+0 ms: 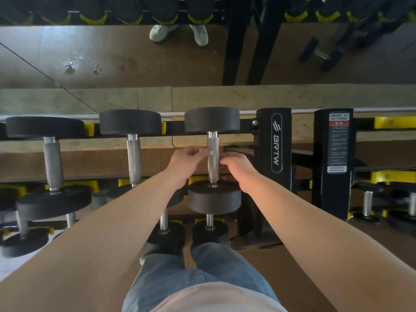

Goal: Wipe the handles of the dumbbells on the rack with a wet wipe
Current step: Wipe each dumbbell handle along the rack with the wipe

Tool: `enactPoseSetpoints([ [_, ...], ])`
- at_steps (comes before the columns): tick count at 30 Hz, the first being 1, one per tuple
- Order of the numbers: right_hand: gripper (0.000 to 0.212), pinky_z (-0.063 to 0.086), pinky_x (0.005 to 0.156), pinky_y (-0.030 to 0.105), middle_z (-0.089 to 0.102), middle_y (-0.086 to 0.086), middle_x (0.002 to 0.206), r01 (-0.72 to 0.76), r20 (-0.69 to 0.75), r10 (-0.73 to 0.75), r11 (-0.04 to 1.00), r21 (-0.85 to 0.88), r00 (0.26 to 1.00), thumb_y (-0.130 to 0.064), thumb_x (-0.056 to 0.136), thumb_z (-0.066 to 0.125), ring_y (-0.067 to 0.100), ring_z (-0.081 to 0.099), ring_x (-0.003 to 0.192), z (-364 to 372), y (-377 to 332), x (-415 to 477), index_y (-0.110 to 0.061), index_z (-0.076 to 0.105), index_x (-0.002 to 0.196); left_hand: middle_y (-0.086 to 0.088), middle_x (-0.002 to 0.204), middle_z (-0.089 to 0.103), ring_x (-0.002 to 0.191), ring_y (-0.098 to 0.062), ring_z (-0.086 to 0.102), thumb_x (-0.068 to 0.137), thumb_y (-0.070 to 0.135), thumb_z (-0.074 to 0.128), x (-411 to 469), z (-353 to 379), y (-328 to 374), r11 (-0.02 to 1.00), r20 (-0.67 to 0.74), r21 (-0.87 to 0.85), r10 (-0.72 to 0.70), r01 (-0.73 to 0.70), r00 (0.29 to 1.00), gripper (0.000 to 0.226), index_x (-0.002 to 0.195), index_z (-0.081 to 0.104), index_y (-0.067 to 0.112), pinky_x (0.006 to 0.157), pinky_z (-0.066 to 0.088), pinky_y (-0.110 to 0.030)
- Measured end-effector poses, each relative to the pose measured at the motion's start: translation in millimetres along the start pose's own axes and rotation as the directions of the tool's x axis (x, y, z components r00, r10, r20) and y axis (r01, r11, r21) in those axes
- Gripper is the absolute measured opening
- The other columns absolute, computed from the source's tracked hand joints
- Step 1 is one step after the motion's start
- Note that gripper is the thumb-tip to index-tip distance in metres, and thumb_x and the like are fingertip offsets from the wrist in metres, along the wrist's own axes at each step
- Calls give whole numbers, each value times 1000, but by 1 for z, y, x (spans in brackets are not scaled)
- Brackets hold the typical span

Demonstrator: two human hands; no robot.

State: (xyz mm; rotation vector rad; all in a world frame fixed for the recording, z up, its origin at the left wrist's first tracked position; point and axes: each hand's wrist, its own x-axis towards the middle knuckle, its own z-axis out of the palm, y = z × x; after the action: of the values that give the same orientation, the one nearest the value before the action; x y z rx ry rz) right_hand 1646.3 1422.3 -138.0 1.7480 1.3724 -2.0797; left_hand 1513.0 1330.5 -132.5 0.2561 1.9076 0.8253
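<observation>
Knurled steel handle (213, 158): rightmost black round-headed dumbbell (212, 120), top rack rail (173, 129), between both hands.
Left hand (185, 157): curled at handle, blurred; cannot tell grip or wipe.
Right hand (235, 168): fingers loose, opposite side, likely steadying for wiping.

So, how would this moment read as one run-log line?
target: handle of top-tier dumbbell next to rack post | left hand: at handle, blurred | right hand: beside handle | wipe: not clearly seen

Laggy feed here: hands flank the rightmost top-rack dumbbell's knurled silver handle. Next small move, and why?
Probably close the left hand round the knurled silver handle: its fingertips reach the bar's left side, the right hand hovers beside it. Wipe unclear.
</observation>
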Motion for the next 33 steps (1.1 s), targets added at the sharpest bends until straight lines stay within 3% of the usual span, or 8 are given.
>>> enactPoseSetpoints([
  [4,24,61,88,42,75,8,105,-43,5,42,994,97,999,-9,99,55,23,74,96,-2,-3,3,-14,67,119,-4,114,71,86,-18,57,94,36,73,16,4,16,975,-74,-222,-44,26,996,32,119,71,16,71,47,-29],
  [8,22,60,87,39,74,9,108,-1,-9,2,993,117,1000,-13,100,55,26,72,101,-1,-6,6,-13,69,118,4,116,67,109,-16,60,98,39,67,-3,1,-1,1000,-17,3,3,-3,1000,31,122,69,20,96,52,-37],
  [14,21,59,92,44,72,11,111,26,-22,-24,997,70,999,-16,102,53,27,70,101,6,-11,1,-15,67,118,9,106,65,92,-6,58,94,36,72,-19,-10,-20,930,176,367,-57,-12,983,22,113,73,24,82,44,-26],
  [18,23,56,79,33,71,7,111,14,-8,-14,996,88,1000,-15,102,55,22,69,100,2,-11,-3,-14,65,123,-4,118,71,113,-29,64,91,33,75,-16,-6,-11,984,57,-91,-150,155,987,14,103,70,32,106,51,-45],
  [23,21,59,94,48,74,11,110,3,-15,-1,995,103,1000,-15,100,57,29,72,102,4,-9,2,-14,68,118,-2,118,72,113,-25,63,95,24,72,1,6,26,908,-106,-405,-166,110,980,12,106,75,28,101,52,-40],
  [27,20,59,93,46,74,10,107,40,-14,-39,997,69,999,-16,101,56,30,72,103,3,-7,-2,-16,69,117,15,100,65,102,-12,60,95,32,72,-13,3,13,993,-105,-114,-25,13,994,6,93,69,36,100,50,-36],
  [30,21,60,91,42,73,10,105,83,-20,-83,996,14,996,-16,101,57,29,71,104,4,-7,-8,-18,68,118,12,101,64,93,-5,58,94,35,71,-29,2,-14,980,24,199,-9,4,1000,6,93,66,33,80,45,-25],
  [33,23,59,89,41,72,4,107,157,-41,-162,982,-102,986,-17,98,57,26,69,104,8,-7,-11,-25,69,117,11,99,63,90,-7,58,92,37,74,-33,0,-21,958,60,288,-24,6,998,11,89,64,34,69,44,-22],
])
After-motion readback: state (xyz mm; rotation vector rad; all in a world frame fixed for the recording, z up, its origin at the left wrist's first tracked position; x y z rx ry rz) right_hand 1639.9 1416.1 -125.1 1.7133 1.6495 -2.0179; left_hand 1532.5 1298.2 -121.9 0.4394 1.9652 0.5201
